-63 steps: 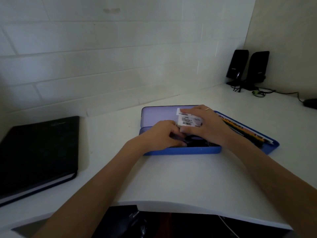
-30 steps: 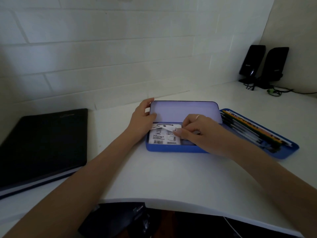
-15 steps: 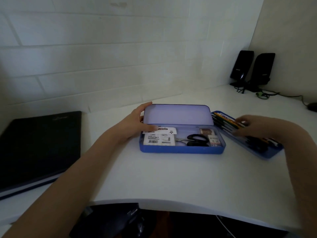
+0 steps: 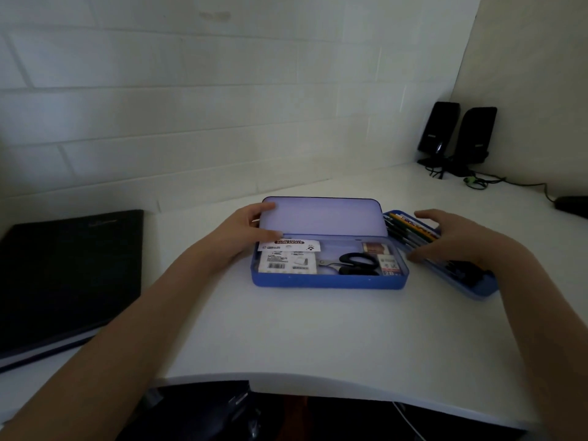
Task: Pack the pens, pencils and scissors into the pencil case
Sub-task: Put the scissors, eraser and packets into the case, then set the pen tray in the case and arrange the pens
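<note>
A blue pencil case (image 4: 327, 281) lies open in the middle of the white desk, its lid (image 4: 321, 216) raised toward the wall. Inside it are black-handled scissors (image 4: 353, 264), sticky-note packs (image 4: 288, 259) and a small lead box (image 4: 389, 265). My left hand (image 4: 246, 230) grips the lid's left edge. A blue inner tray (image 4: 477, 288) holding several pens and pencils (image 4: 410, 229) lies just right of the case. My right hand (image 4: 451, 237) rests over that tray, with the fingers spread around its sides.
A black notebook (image 4: 66, 275) lies at the left of the desk. Two black speakers (image 4: 458, 135) with cables stand in the far right corner, and a dark object (image 4: 571, 203) sits at the right edge. The desk's front edge curves near me.
My right hand left the inside of the case and moved right onto the pen tray. My left hand shifted from the case's contents to the lid's left edge.
</note>
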Demonstrator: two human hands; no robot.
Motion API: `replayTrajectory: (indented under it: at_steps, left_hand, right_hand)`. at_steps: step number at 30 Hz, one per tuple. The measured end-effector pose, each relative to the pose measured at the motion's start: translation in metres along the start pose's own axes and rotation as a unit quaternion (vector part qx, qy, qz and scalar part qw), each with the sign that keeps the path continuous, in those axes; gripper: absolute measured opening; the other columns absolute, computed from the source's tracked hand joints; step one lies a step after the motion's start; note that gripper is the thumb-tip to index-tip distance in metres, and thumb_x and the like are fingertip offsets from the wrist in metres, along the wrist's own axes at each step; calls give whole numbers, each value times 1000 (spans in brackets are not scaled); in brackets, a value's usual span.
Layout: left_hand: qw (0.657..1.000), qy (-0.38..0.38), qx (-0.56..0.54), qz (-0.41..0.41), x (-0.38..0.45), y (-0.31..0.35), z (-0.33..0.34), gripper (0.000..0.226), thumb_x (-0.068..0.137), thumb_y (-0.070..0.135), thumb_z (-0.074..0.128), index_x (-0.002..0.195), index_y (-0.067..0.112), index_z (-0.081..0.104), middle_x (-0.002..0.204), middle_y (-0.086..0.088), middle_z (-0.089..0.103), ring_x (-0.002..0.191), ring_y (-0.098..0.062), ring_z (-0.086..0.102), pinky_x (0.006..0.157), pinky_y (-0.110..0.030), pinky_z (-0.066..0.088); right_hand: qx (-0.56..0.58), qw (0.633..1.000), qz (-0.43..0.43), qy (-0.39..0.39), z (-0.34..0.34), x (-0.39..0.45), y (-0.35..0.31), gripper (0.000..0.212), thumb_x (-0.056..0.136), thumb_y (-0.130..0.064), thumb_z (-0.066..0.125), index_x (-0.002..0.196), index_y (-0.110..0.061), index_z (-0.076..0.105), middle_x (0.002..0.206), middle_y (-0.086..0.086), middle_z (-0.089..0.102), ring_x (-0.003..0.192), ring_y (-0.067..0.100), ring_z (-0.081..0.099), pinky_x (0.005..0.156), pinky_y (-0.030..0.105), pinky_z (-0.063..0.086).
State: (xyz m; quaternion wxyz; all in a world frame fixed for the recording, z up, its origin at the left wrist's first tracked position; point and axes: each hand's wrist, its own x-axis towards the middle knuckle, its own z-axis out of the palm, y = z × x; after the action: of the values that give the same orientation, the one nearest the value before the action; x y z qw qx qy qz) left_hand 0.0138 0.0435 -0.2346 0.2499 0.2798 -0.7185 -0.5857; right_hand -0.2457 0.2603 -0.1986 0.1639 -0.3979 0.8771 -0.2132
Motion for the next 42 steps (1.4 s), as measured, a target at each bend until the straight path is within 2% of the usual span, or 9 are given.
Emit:
replayTrajectory:
  at_steps: [5, 12, 15, 21, 23, 26, 30, 36, 42]
  left_hand:
    - [1000, 13, 12, -3, 0, 0, 1, 66, 75, 4, 72, 134, 17, 46, 127, -7, 57, 107, -17, 60, 81, -25, 51]
    - [998, 63, -6, 11, -4, 3, 8, 60, 75, -1, 71, 129, 16, 53, 105, -7, 67, 79, -10, 68, 64, -17, 57]
    - [997, 80, -22, 7, -3, 3, 10, 62, 72, -3, 73, 129, 10, 52, 118, -9, 63, 83, -14, 68, 69, -21, 59]
    - [996, 85, -16, -2, -1, 3, 10, 67, 71, -2, 74, 132, 5, 48, 128, -6, 57, 91, -10, 64, 73, -22, 54]
    - [997, 75, -11, -11, -2, 4, 10, 67, 73, -1, 72, 135, 6, 45, 124, -7, 58, 91, -8, 63, 71, -19, 54]
    - [998, 58, -14, -17, -1, 5, 8, 64, 77, -2, 68, 135, 5, 43, 121, -9, 59, 88, -9, 64, 71, -17, 56]
    - [994, 59, -83, -41, 0, 8, 8, 45, 87, -3, 50, 131, 4, 48, 102, -7, 62, 84, -16, 61, 78, -25, 50]
    - [984, 36, -165, -51, -3, 12, 18, 25, 91, 4, 46, 111, 8, 60, 97, -8, 59, 83, -17, 57, 76, -25, 47]
    - [991, 1, -127, -46, -4, 11, 22, 36, 92, 3, 44, 125, 11, 55, 109, -1, 62, 99, -16, 59, 85, -23, 47]
  right_hand:
    - [55, 994, -4, 91, -2, 7, 3, 91, 63, -28, 83, 141, -25, 35, 140, 15, 44, 124, 31, 45, 98, 38, 39]
    - [94, 979, 12, 178, -11, 9, 6, 90, 59, -37, 83, 137, -32, 37, 125, 16, 55, 110, 36, 54, 95, 41, 43]
    - [97, 977, -19, 186, -11, 5, 2, 93, 56, -40, 83, 135, -38, 36, 115, 13, 58, 102, 33, 57, 93, 43, 46]
    - [94, 978, -120, 145, -5, -9, -22, 91, 59, -33, 84, 135, -41, 34, 111, 3, 56, 96, 23, 60, 89, 36, 48]
    - [104, 975, -176, 85, 0, -19, -34, 91, 61, -26, 84, 135, -40, 35, 112, 0, 57, 90, 13, 61, 79, 22, 47]
    - [91, 965, -245, -4, 12, -30, -52, 89, 62, -24, 84, 134, -41, 36, 112, -10, 58, 96, 4, 61, 83, 20, 49]
    - [43, 952, -289, -90, 30, -38, -63, 85, 64, -32, 82, 131, -52, 34, 118, -24, 50, 106, -2, 56, 75, 0, 44]
    - [40, 936, -334, -104, 38, -43, -69, 78, 68, -34, 79, 131, -49, 36, 125, -39, 39, 112, -19, 41, 85, -5, 34]
    - [46, 930, -328, -157, 34, -41, -67, 69, 72, -31, 76, 131, -40, 42, 123, -32, 47, 108, -17, 47, 82, -3, 37]
